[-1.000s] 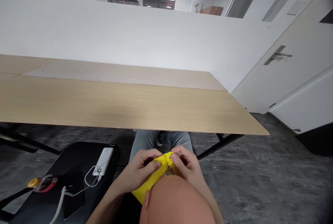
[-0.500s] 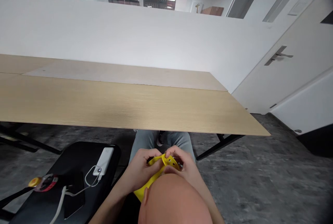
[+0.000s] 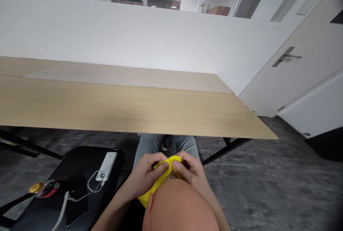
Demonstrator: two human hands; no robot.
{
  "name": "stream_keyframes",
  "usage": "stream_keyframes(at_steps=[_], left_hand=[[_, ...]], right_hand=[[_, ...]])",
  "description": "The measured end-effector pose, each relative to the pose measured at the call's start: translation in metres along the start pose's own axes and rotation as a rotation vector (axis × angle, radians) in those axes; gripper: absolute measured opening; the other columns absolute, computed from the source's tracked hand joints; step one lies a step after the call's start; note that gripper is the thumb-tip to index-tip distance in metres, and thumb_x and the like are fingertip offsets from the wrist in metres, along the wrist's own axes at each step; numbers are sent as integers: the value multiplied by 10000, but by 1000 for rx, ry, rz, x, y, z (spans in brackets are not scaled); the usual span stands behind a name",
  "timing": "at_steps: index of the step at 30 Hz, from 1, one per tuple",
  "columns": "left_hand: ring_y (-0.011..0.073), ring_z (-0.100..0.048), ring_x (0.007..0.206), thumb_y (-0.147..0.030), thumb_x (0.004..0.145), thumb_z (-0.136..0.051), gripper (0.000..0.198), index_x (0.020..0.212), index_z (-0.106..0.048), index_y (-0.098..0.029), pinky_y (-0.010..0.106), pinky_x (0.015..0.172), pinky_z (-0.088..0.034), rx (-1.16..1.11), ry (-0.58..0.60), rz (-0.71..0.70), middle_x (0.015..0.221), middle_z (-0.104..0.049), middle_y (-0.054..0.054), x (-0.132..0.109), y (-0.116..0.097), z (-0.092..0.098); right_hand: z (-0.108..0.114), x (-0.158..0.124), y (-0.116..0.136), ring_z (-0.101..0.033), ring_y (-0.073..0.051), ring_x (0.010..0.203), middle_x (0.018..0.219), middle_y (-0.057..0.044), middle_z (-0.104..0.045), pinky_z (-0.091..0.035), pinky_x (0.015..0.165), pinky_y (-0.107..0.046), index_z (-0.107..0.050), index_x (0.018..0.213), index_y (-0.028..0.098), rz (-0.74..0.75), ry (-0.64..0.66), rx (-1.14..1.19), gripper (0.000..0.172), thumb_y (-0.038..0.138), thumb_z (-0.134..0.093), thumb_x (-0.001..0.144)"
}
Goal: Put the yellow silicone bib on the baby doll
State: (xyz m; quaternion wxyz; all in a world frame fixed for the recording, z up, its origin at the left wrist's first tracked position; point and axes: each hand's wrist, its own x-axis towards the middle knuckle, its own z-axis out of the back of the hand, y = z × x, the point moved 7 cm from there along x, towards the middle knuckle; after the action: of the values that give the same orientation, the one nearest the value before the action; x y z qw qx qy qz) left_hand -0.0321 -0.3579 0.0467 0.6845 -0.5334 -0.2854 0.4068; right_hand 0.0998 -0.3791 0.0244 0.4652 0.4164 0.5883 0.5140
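The left hand [image 3: 146, 175] and the right hand [image 3: 190, 173] are close together just above the jeans-covered knees [image 3: 154, 143], both curled narrowly around a bright yellow flexible strip [image 3: 158, 184]. It looks like soft rubber or silicone, but the exact material cannot be told. The left fingers wrap over its upper part, and the right thumb and fingers pinch the same folded section from the other side, so the two hands almost touch. The strip's lower end hangs toward the body and passes behind a bald head [image 3: 177, 206], which hides part of it and the lower forearms.

Just beyond the left hand stands a black rounded-corner surface [image 3: 66, 161]. On it lie a white power bank [image 3: 107, 166] with a thin white cable [image 3: 92, 188], a black smartphone [image 3: 77, 202], and a round yellow-and-red object [image 3: 44, 188] farther left. Well ahead of the hands runs a pale wooden desk [image 3: 120, 111] on black legs, with grey carpet [image 3: 268, 188] to the right of the hands.
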Motion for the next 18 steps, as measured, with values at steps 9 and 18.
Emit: stream_keyframes(at_steps=[9,18], left_hand=[[140,-570,729,-212,853,-508,197,777,-676,-144,214,669,-418,-39,0,20,764,-668,18,-1,0,0],[125,-482,741,-333,870,-582,210,761,-542,-157,230,680,-383,-209,92,-66,782,-519,-5,-7,7,13]], right_hand=[[4,2,-7,-381,-79,610,675,18,-463,-280,552,-218,-522,774,146,16,-52,85,314,428,-599,888],[10,4,-16,-532,-113,661,781,-25,-598,-391,612,-238,-543,860,168,29,-121,267,247,407,-568,917]])
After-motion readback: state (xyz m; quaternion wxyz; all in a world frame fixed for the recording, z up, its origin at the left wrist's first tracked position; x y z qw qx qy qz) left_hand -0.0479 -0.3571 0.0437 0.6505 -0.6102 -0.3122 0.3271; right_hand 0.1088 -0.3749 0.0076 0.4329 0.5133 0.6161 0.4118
